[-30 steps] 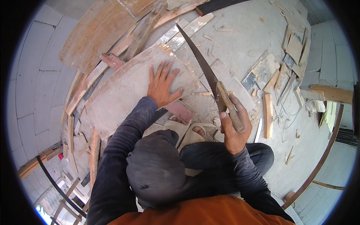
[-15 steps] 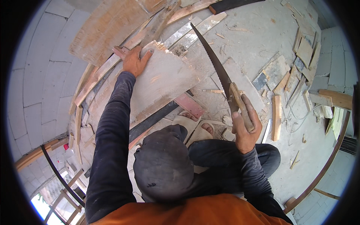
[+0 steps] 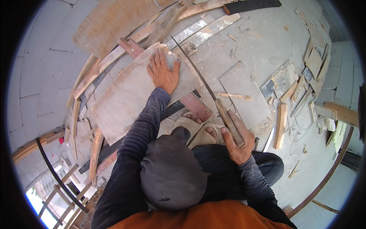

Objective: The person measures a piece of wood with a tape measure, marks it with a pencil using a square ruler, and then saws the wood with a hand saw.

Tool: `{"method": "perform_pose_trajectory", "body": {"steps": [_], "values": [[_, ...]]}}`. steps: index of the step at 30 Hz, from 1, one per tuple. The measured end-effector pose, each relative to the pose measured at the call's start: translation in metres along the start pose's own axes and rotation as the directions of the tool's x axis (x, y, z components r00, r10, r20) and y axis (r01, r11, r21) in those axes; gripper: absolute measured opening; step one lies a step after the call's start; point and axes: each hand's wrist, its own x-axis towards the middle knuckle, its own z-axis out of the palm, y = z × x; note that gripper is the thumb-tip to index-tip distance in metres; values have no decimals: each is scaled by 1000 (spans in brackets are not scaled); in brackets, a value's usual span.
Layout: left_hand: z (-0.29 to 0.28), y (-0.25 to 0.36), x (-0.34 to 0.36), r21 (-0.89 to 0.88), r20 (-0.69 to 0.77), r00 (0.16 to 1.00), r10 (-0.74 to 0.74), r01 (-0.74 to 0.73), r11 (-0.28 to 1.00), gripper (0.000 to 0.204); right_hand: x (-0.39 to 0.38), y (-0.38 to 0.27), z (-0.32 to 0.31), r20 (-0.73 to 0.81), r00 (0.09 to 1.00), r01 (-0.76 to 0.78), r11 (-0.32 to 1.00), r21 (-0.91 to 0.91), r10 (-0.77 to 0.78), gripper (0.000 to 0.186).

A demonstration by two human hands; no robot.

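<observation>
My left hand (image 3: 164, 74) lies flat with its fingers spread on a pale, dusty plywood board (image 3: 124, 97). In my right hand (image 3: 241, 144) is the wooden handle of a handsaw (image 3: 228, 121). The saw's thin blade points up and left, running beside the board's splintered right end; whether its teeth touch the wood I cannot tell. Beneath the board, a reddish plank (image 3: 196, 107) sticks out near my feet, and its other end shows beyond the far edge. A dark beam (image 3: 173, 109) also passes under the board.
A large brown plywood sheet (image 3: 105, 28) leans at the far left among long timbers. Another flat board (image 3: 244, 93) lies on the floor to the right. Farther right are a wood block (image 3: 280, 126) and several offcuts. A block wall (image 3: 36, 76) rises at the left.
My left hand has moved right, from the board's far edge onto its face. The board has shifted left and nearer. The saw has swung left and come closer to the board's end.
</observation>
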Motion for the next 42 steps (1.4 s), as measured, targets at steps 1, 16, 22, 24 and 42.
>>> {"method": "perform_pose_trajectory", "body": {"steps": [1, 16, 22, 24, 42], "values": [[-1, 1, 0, 8, 1, 1000, 4, -4, 1000, 90, -1, 2, 2, 7, 1000, -19, 1000, 1, 19, 50], [4, 0, 1, 73, -82, 997, 5, 1, 997, 90, -18, 1, -2, 69, 998, -8, 999, -38, 11, 50], [-1, 5, 1, 48, -64, 998, 6, -3, 999, 91, -20, 9, -5, 61, 995, -85, 996, 18, 83, 50], [0, 5, 2, 37, -53, 999, -5, 7, 999, 92, 2, 14, 9, 103, 990, -99, 995, 0, 98, 50], [0, 0, 2, 69, -94, 995, 36, -29, 997, 91, 46, 7, 34, 122, 971, -212, 976, 52, 205, 44]]}}
